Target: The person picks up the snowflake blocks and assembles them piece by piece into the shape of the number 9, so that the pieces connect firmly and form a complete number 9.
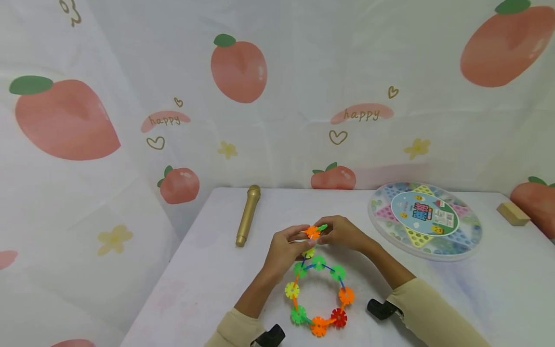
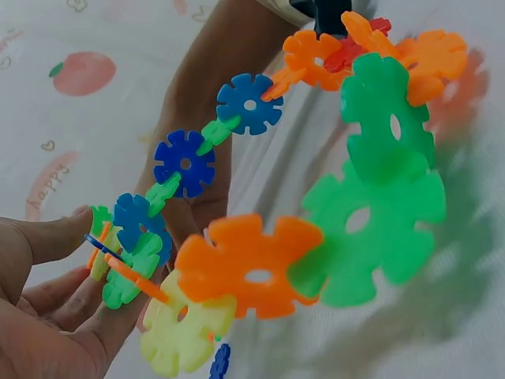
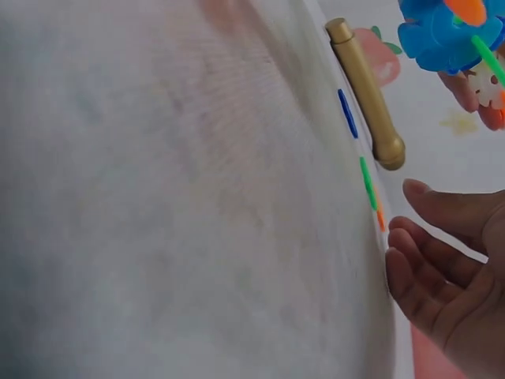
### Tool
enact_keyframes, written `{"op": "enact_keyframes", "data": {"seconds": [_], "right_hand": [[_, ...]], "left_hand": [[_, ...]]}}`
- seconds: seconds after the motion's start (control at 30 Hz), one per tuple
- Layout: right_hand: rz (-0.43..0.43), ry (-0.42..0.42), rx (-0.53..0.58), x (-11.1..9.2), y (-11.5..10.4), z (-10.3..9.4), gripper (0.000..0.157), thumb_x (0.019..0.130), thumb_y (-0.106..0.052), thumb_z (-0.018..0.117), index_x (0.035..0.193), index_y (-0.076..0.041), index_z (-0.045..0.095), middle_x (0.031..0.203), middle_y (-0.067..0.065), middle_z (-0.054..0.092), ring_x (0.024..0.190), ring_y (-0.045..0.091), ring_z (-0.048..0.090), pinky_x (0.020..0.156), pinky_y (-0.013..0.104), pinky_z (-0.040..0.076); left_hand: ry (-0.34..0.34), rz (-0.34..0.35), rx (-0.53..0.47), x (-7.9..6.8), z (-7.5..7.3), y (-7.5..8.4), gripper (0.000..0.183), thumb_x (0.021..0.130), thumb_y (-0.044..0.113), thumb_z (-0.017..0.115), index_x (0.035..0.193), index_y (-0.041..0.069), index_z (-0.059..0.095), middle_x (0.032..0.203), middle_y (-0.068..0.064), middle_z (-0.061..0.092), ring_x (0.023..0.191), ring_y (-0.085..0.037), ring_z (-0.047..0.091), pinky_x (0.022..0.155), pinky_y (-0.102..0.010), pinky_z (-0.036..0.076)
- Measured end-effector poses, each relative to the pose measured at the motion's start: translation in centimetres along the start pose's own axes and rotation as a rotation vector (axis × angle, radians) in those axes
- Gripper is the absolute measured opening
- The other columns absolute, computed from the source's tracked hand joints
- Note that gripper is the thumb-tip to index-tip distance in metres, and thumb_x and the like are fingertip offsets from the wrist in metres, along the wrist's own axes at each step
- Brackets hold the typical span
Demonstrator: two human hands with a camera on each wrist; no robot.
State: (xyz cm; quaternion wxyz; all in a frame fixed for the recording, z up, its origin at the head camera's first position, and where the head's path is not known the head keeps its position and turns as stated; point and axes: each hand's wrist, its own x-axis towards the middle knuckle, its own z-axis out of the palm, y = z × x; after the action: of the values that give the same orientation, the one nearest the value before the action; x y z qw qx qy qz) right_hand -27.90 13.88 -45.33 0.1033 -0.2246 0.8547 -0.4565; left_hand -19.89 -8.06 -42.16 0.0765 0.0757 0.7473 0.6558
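A ring of interlocking plastic snowflake discs (image 1: 346, 296) lies on the table in front of me, with a short chain rising from its far left side. My left hand (image 1: 283, 250) pinches that chain by an orange snowflake disc (image 1: 312, 233). Against it, my right hand (image 1: 344, 234) pinches a green snowflake disc (image 1: 322, 227) edge-on. The left wrist view shows the linked discs (image 2: 371, 229) close up, the left hand (image 2: 47, 300) around one end. In the right wrist view, the right hand (image 3: 450, 268) has thumb and fingers apart, with no disc visible between them.
A gold stick-shaped microphone (image 1: 248, 217) lies at the back left. At the back right sit a round board-game case (image 1: 381, 226) and a wooden block (image 1: 513, 213). Loose blue (image 3: 348, 113) and green discs (image 3: 368, 183) show in the right wrist view.
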Motion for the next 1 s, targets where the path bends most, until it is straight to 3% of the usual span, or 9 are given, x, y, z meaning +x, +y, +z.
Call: {"op": "enact_keyframes", "data": {"seconds": [0.13,0.47,0.67,1.0], "right_hand": [[0.002,-0.012,-0.014,0.6,-0.4,0.4,0.032,0.092,-0.012,0.082,0.122,-0.004,0.074,0.096,0.002,0.076,0.081,0.017,0.068,0.075,0.031,0.06],[-0.053,-0.057,-0.062,2.2,-1.5,1.7,0.032,0.089,-0.016,0.087,0.118,-0.009,0.079,0.108,0.0,0.076,0.089,0.016,0.064,0.081,0.028,0.059],[-0.062,-0.121,-0.099,2.8,-1.9,2.2,0.031,0.088,-0.018,0.088,0.115,-0.007,0.079,0.093,-0.004,0.072,0.082,0.016,0.059,0.075,0.026,0.054],[-0.115,-0.171,-0.103,2.7,-2.4,3.1,0.023,0.085,-0.007,0.088,0.103,-0.006,0.074,0.09,-0.003,0.067,0.085,0.015,0.059,0.082,0.026,0.056]], "left_hand": [[0.022,-0.012,-0.008,-0.3,-0.5,-0.1,0.043,0.097,0.021,0.078,0.138,0.012,0.07,0.12,-0.009,0.076,0.093,-0.017,0.076,0.079,-0.032,0.065],[0.042,-0.01,-0.027,-1.1,-1.4,-0.4,0.044,0.098,0.021,0.077,0.14,0.01,0.067,0.125,-0.013,0.074,0.093,-0.02,0.076,0.08,-0.036,0.065],[0.056,-0.017,-0.033,-1.6,-1.7,-0.2,0.045,0.097,0.022,0.078,0.139,0.01,0.068,0.125,-0.012,0.075,0.095,-0.021,0.077,0.081,-0.036,0.065],[0.055,-0.011,-0.031,-1.9,-1.9,-0.5,0.044,0.098,0.021,0.077,0.14,0.011,0.067,0.126,-0.013,0.074,0.098,-0.023,0.077,0.084,-0.037,0.065]]}}
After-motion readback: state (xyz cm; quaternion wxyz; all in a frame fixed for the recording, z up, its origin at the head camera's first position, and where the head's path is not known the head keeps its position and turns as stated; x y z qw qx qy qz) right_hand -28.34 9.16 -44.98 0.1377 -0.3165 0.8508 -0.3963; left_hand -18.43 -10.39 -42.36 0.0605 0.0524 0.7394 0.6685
